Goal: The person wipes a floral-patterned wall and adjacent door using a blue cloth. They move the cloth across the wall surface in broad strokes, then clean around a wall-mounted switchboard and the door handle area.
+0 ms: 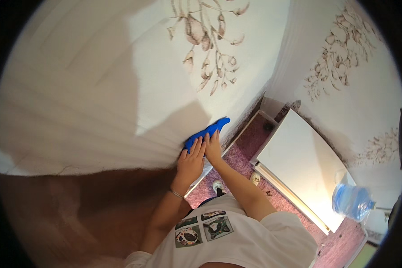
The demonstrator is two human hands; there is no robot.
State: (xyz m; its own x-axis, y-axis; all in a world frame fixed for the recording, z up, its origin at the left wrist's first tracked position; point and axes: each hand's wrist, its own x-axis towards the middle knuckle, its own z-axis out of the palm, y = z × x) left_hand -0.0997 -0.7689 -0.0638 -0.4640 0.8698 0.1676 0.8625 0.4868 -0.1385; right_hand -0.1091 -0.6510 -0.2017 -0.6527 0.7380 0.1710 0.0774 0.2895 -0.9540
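A bright blue cloth (207,130) lies bunched against a pale wall (160,67) with a printed flower pattern. My left hand (191,162), a thin bracelet at its wrist, presses the lower part of the cloth with fingers stretched out. Just to its right, my right hand (213,147) holds the middle of the cloth against the wall. The two hands are close together, their fingertips on the cloth. Its upper right end sticks out past my fingers. Both palms are hidden from view.
On my right stands a white cabinet (298,157), with a large blue water bottle (350,202) at its far end. Pink carpet (236,164) covers the floor around my shoes (217,185). A baseboard (243,130) runs along the wall. The wall's lower left is dark brown (97,204).
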